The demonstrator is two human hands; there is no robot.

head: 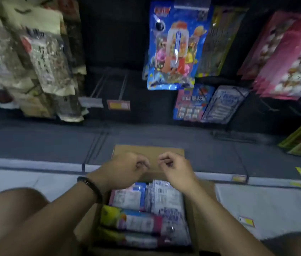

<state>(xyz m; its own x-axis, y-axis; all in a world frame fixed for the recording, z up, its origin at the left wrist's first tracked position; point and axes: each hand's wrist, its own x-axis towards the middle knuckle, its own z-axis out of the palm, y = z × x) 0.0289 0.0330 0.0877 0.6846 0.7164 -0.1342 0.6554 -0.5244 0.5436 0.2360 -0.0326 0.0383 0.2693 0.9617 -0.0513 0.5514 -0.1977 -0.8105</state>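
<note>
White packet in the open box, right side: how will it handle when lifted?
Likely floppy: the white packet looks like a thin flat pouch. Probably light, since it lies flat and overlaps others in the cardboard box. Its film-like surface may be slippery, though the picture is blurred.

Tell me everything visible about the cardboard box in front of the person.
The cardboard box is brown and open-topped, standing on the pale floor. Its far flap lies folded outward. Flat packets, white, blue, pink and yellow, fill it. The left hand and right hand hover over the far flap with curled fingers; contact is unclear.
</note>
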